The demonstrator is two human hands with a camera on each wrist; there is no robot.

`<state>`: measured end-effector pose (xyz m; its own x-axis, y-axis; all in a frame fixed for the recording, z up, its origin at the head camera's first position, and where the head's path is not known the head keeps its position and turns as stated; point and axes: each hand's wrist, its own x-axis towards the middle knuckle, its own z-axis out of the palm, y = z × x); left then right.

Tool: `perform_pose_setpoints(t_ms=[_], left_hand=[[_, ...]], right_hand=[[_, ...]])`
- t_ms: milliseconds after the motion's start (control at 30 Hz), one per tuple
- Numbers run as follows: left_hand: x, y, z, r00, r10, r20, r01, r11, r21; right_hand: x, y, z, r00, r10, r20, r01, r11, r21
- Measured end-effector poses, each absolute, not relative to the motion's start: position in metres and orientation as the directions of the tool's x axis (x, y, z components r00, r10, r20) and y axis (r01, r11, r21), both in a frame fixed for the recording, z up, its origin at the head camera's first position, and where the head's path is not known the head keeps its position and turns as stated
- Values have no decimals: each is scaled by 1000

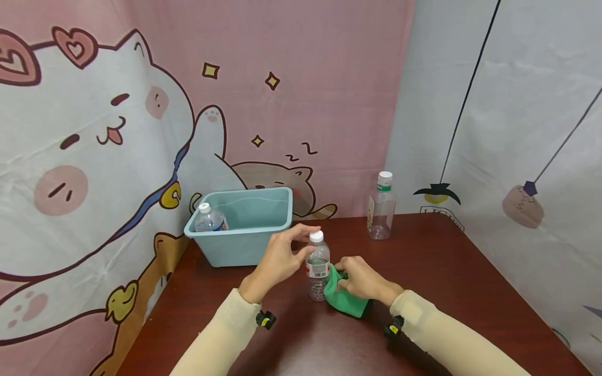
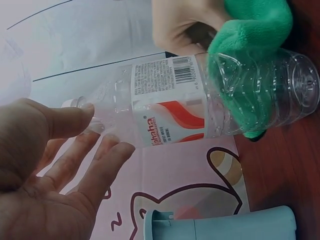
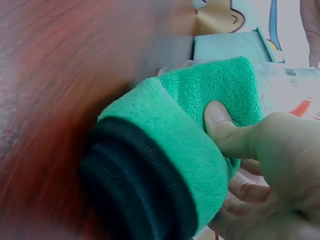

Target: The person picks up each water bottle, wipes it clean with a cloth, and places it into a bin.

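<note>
A clear plastic water bottle [image 1: 318,271] with a white cap and a red-and-white label stands upright on the table. My left hand [image 1: 285,253] holds it near the neck, thumb on one side and fingers on the other, as the left wrist view shows. Its label [image 2: 170,107] and barcode face that camera. A green cloth [image 1: 345,298] with a dark edge is pinched in my right hand [image 1: 363,279]. The cloth [image 3: 170,135] lies against the lower side of the bottle, with the right thumb pressing on it.
A light blue bin [image 1: 240,248] stands left of the bottle. Inside it leans another capped plastic bottle [image 1: 211,219]. Toward the back right of the brown table [image 1: 447,271] stands a clear bottle [image 1: 381,211] with a green neck band. Printed curtains hang behind.
</note>
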<state>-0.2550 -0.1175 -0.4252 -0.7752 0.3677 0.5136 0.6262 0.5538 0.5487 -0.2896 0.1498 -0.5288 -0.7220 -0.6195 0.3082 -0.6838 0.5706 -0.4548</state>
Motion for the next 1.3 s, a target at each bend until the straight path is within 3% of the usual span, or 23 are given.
perform_pose_setpoints(t_ms=[300,667,900,1300], left_hand=[[-275,-128,-445,-672,396,625,737,434,518],[-257,-119,-428,-787,376,489,614,551,565],[-256,-118,-425,-762,392,516,645,536,545],[-258,-118,-424,-755,394,524,651,545,529]], right_hand=[[-288,150,-504,-762,-531,371,-646,575,-503],[-280,152,-466,-767,-469,437,-641,530,-555],[-278,145,-446,-770,-413,487,-639,491,-592],[-278,137,-443,-799,-450,399,-593,485,-642]])
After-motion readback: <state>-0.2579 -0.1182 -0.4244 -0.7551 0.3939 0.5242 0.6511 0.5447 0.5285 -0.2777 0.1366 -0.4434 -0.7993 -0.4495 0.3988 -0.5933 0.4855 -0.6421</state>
